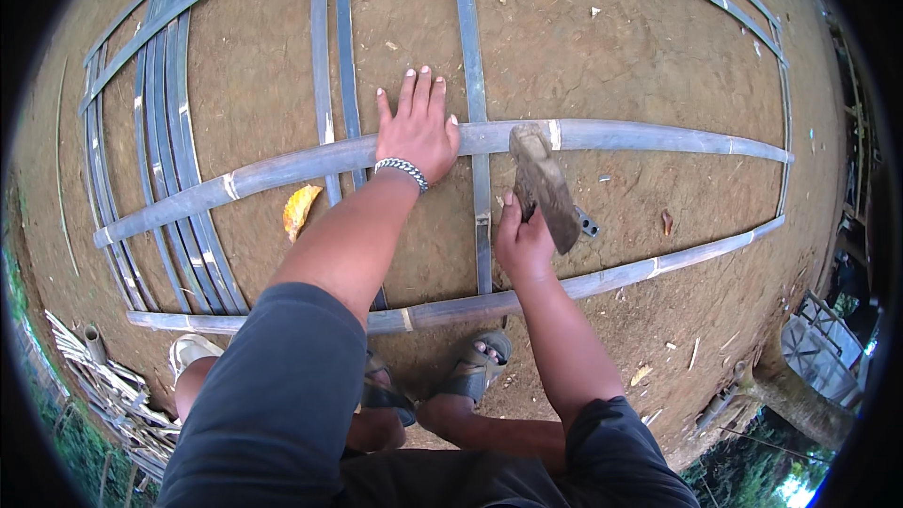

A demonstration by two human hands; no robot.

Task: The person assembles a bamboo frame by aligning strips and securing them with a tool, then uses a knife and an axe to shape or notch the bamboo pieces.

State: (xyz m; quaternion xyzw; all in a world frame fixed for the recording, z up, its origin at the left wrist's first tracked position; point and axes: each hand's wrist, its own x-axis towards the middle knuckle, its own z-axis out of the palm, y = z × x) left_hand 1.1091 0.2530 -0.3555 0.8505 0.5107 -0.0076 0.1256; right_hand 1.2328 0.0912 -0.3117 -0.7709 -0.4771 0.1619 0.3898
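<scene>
- Left grip (417, 143): released, palm down on the middle bamboo strip (649, 135); fingers extend past the strip's far edge. A chain bracelet (403, 169) encircles the wrist.
- Right grip (527, 246): clenched around a brown tool (547, 186) with a worn surface; exact kind cannot be told.
- Tool position: right of the left grip, its far end overlapping the middle bamboo strip in view; contact cannot be confirmed.
- Middle bamboo strip: runs left to right, lying across thinner cross strips (467, 23).
- Near bamboo strip (654, 268): runs left to right, nearer the person's sandals (484, 369).
- Left end of frame: several cross strips set close together.
- Yellow leaf (299, 212): on the bare ground (583, 66), near the left forearm.
- Split sticks (103, 386): piled at lower left.
</scene>
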